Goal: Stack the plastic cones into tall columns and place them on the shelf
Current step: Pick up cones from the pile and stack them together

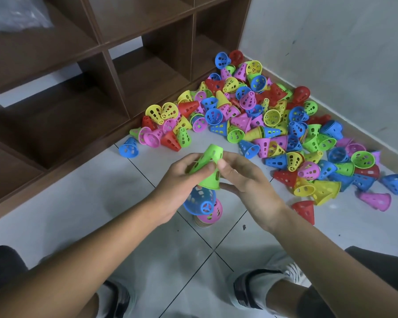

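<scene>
Low in the frame's centre, the left hand (182,180) and right hand (244,180) both pinched a green cone (207,166), tilted, above a short column (203,207) of blue and pink cones on the tiled floor (124,203). Slick, hollow, perforated plastic like this might slip or seat crooked, toppling the column. Further off at right lay a bright loose cone heap (262,118). Dark wooden shelf (106,53) compartments filled the upper left.

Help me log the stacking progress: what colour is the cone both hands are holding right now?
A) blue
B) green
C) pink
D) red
B: the left hand and right hand both grip a green cone, held above a blue cone and a pink one on the floor.
</scene>
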A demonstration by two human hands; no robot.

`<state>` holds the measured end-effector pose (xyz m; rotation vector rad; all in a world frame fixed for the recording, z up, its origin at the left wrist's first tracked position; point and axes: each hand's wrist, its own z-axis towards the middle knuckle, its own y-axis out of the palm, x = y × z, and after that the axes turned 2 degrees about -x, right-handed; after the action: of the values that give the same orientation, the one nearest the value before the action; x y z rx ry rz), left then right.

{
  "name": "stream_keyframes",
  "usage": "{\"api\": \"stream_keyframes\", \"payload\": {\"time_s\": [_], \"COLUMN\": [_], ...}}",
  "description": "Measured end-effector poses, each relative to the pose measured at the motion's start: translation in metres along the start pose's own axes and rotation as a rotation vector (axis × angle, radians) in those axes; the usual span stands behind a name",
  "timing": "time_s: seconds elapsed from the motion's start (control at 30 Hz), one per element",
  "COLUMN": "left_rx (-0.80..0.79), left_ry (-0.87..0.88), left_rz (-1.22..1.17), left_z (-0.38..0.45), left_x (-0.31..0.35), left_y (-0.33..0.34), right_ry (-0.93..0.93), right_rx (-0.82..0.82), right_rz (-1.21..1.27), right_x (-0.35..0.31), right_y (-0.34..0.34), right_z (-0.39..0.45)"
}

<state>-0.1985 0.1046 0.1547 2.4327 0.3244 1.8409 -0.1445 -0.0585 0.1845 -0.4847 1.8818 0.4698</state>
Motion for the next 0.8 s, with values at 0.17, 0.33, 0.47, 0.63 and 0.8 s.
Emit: {"api": "stream_keyframes", "payload": {"time_s": [0.17,0.33,0.47,0.63,0.8], "left_rx": [-0.072,-0.113,0.002,0.018,-0.052], "left_ry": [-0.092,-0.139,-0.149,-0.156,-0.168], "left_rz": [-0.151,-0.215,-0.162,-0.025,0.114], "left_z": [0.002,0.009,0.014,0.015,0.012], "left_x": [0.001,-0.006,-0.015,-0.03,-0.045], "left_y": [0.01,0.017,0.015,0.01,0.008], "right_ry": [-0.04,-0.041,-0.037,-0.02,-0.055], "right_rx": [0.001,0.057,0.201,0.242,0.262], "right_rz": [-0.124,-0.107,-0.051,-0.022,-0.055], "right_x": [-0.001,0.006,0.011,0.017,0.023], "right_y": [-0.001,-0.011,-0.025,-0.037,-0.032], "right_z": [-0.003,-0.007,-0.009,-0.01,-0.014]}}
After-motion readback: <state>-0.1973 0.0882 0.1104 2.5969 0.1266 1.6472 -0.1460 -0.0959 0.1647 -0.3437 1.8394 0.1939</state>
